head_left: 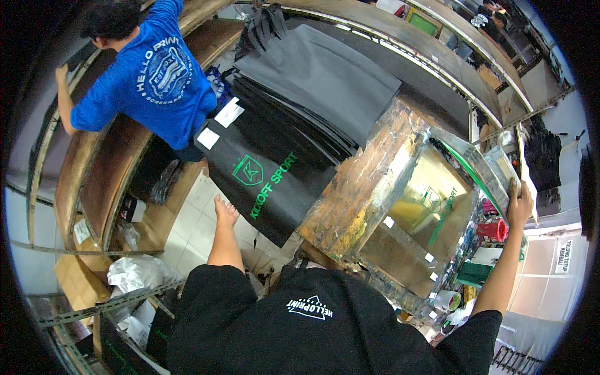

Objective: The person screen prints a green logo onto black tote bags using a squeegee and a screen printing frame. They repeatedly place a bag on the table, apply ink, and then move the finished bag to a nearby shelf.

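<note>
A wooden-framed printing screen (369, 181), its mesh stained yellow and green, lies tilted in front of me. My right hand (519, 205) is closed on its far right edge. My left hand (225, 212) stretches out flat, fingers extended, just beside the near edge of a black fabric piece (262, 181) with a green printed emblem; it holds nothing. That piece lies on top of a stack of black fabric (319, 81) spread over the long table.
A person in a blue shirt (150, 81) leans over a long wooden table (106, 169) at upper left. A red tub (494, 230), green container (474, 274) and tape rolls (447, 301) sit right of the screen. White bags (134, 275) and a cardboard box (78, 284) lie lower left.
</note>
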Demonstrator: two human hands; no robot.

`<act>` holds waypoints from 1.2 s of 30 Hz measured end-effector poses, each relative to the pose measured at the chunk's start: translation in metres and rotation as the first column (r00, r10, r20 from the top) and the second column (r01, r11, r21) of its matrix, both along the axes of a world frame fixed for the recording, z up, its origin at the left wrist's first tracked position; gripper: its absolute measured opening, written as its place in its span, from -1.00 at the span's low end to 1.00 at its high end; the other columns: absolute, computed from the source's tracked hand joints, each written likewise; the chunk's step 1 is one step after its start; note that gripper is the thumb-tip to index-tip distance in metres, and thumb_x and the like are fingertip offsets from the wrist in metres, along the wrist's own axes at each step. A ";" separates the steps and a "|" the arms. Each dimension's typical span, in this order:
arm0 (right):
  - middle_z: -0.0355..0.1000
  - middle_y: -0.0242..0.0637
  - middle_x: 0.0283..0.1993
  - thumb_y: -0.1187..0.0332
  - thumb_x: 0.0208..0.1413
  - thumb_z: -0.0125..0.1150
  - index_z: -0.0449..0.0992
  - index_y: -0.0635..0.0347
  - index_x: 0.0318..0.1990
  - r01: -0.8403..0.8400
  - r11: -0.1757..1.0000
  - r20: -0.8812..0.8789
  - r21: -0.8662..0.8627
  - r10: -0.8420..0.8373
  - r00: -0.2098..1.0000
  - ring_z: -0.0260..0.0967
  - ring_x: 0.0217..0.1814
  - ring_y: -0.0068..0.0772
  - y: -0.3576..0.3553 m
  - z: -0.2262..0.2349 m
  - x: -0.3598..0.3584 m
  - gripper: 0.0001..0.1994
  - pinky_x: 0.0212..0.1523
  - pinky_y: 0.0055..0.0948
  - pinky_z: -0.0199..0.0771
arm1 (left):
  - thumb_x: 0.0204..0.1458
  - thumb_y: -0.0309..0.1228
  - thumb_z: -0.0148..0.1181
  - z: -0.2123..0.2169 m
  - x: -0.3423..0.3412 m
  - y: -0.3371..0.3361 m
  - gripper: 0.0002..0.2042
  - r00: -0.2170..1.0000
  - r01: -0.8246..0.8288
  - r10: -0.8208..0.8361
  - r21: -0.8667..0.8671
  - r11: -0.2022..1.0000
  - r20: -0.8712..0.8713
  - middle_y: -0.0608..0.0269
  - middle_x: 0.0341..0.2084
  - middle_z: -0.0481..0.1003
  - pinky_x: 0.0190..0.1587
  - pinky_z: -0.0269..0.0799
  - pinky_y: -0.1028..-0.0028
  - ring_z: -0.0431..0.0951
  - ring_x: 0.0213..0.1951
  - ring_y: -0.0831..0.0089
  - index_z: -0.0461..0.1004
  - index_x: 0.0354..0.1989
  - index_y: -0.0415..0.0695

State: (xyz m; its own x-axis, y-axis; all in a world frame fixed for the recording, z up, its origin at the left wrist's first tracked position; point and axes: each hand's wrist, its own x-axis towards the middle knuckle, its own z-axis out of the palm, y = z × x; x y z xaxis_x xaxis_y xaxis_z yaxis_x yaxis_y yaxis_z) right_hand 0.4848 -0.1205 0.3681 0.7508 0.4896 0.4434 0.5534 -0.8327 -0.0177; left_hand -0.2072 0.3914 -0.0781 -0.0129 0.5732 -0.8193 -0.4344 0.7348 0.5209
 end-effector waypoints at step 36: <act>0.51 -0.03 -0.34 -0.28 0.23 0.07 0.60 0.24 -0.30 -0.138 0.979 0.127 0.149 0.120 0.985 0.48 -0.16 0.03 0.009 0.040 0.013 -0.37 -0.07 -0.04 0.27 | 0.18 -0.18 0.16 0.248 0.419 -0.107 -0.50 -0.262 0.898 0.492 -0.397 -0.191 -0.830 0.10 0.26 0.45 0.43 -0.04 -0.24 0.33 0.35 0.07 0.45 0.32 0.07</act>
State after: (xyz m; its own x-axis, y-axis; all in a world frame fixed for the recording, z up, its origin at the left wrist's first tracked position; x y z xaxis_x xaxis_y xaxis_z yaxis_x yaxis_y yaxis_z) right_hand 0.4974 -0.1117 0.4085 0.6244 0.4965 0.6030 0.6621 -0.7460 -0.0713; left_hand 0.2119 0.2848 0.1697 0.8078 0.5801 0.1046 0.5894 -0.7965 -0.1350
